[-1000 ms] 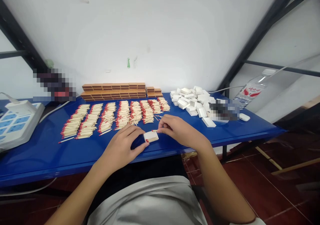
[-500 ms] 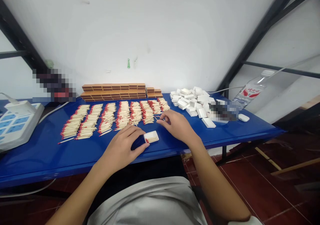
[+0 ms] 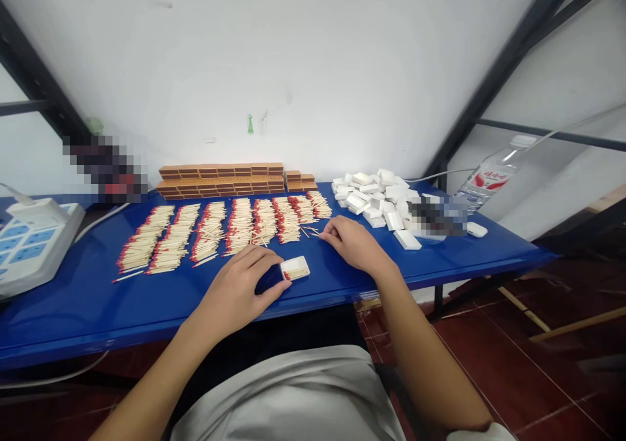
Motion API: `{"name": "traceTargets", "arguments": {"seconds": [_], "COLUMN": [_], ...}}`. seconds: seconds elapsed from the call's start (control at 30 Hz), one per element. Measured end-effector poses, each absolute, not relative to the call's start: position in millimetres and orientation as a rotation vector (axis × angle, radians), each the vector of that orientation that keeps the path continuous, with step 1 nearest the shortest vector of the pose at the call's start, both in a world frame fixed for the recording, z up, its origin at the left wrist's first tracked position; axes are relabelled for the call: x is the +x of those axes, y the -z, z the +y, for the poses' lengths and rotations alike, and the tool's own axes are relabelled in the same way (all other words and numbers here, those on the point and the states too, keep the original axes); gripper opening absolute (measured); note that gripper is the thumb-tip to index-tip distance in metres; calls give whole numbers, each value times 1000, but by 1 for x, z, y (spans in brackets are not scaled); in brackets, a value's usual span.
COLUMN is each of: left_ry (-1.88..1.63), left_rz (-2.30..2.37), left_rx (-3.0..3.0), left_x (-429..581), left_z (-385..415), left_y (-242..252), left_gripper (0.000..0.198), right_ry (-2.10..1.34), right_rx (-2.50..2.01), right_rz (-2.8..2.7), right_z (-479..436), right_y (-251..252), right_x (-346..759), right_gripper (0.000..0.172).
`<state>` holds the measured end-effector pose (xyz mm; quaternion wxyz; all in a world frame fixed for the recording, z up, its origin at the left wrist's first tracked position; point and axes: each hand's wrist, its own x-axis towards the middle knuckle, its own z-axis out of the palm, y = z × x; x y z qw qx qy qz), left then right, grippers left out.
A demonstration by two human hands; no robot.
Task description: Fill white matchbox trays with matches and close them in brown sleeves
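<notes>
A small white matchbox tray (image 3: 302, 265) lies on the blue table, with several red-tipped matches (image 3: 296, 274) along its near side. My left hand (image 3: 243, 284) grips the tray's left end between thumb and fingers. To the right of the tray, my right hand (image 3: 353, 244) is closed in a pinch at the end of a match (image 3: 311, 232) lying near a few loose ones. The fingertips partly hide what is between them. Beyond my hands, heaps of matches (image 3: 239, 226) lie in a row, heads mostly to the left.
Brown matchboxes (image 3: 220, 183) are stacked against the wall. A pile of white trays (image 3: 376, 196) sits at the back right, near a clear bottle (image 3: 482, 183) and a white mouse-like object (image 3: 476, 230). A power strip (image 3: 44, 245) stands at the left on the blue table (image 3: 195, 304).
My right hand has shifted slightly right, and its fingertips have closed together at a loose match. My left hand and the tray stay in place.
</notes>
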<state>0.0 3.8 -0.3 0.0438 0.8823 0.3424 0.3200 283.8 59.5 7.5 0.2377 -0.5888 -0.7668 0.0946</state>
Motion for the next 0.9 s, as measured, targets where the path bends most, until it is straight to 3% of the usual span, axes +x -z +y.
{"name": "traceTargets", "arguments": {"seconds": [0.37, 0.63, 0.9], "left_ry": [-978, -971, -961], "left_rz": [1057, 1055, 1038], "left_rx": [2704, 2704, 2717], "left_x": [-1, 0, -1], "left_z": [4, 4, 4], "left_y": [3, 0, 1], "left_gripper": [20, 19, 18], "right_ry": [-165, -274, -531], "right_rx": [-1638, -1726, -1351], "right_rz": [-2078, -2061, -2217], "right_z": [63, 61, 31], "right_y": [0, -6, -31], "right_x": [275, 277, 274], "right_gripper": [7, 17, 17]}}
